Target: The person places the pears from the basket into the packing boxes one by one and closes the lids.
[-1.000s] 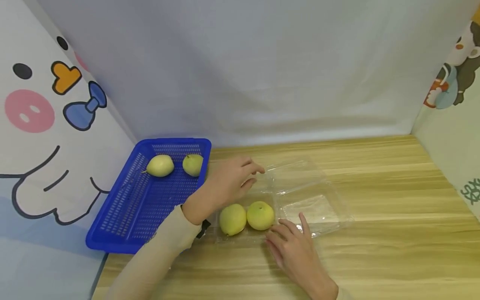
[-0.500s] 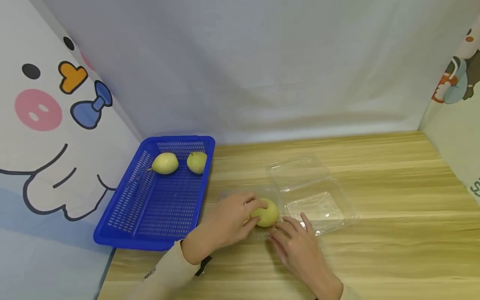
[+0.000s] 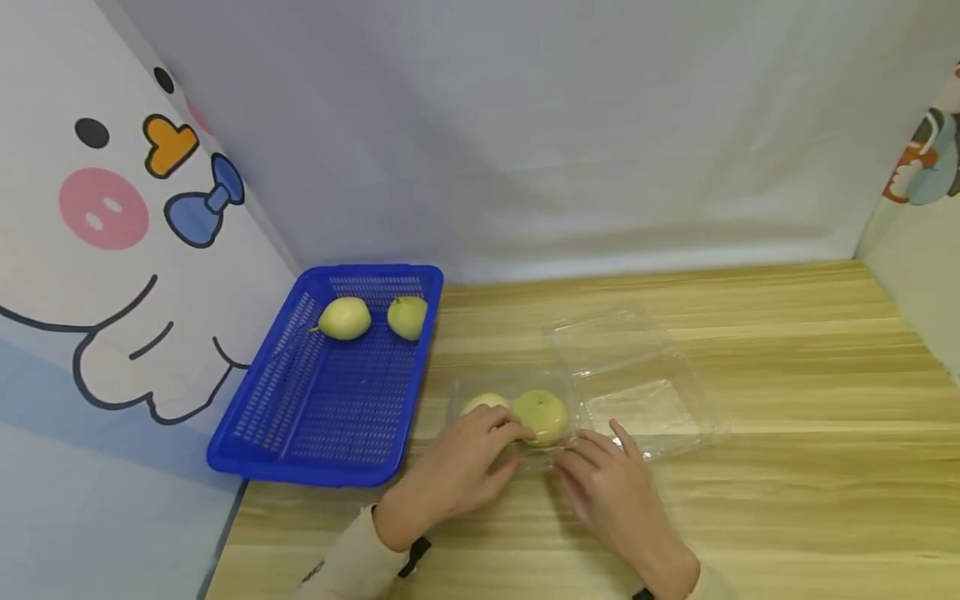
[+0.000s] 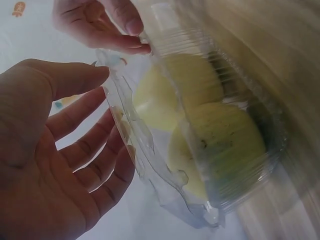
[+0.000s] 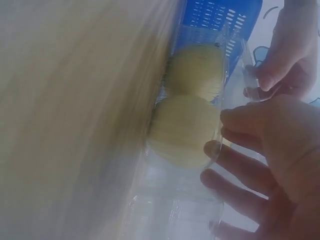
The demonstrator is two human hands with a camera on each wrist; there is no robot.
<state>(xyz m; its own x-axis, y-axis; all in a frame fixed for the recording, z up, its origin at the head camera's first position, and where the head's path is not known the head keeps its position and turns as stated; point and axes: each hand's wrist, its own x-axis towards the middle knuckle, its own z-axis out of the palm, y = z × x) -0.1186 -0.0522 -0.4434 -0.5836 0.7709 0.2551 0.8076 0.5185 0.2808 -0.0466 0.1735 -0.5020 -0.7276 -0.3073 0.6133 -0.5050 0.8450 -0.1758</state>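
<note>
Left hand [image 3: 461, 462] and right hand [image 3: 617, 492] pinch the near rim of the clear plastic clamshell [image 3: 517, 379], at its 7 and 4 o'clock; the left thumb's exact contact is unclear through transparent plastic. Apply light, even pressure to avoid flexing the thin rim or shifting the two pears [image 3: 542, 417] inside. Forearms enter from 7 and 5 o'clock, fingers bent. Clamshell rests on the wood-grain table [image 3: 787, 375]; lid [image 3: 637, 406] lies open toward 2, blue perforated basket [image 3: 352, 408] toward 10.

Your left hand [image 3: 457, 461] partly hides one boxed pear [image 3: 486, 402]; basket rim [image 3: 432, 333] overlaps a second pear [image 3: 405, 317]. Right-wrist tabletop [image 5: 75, 120] blurred.
</note>
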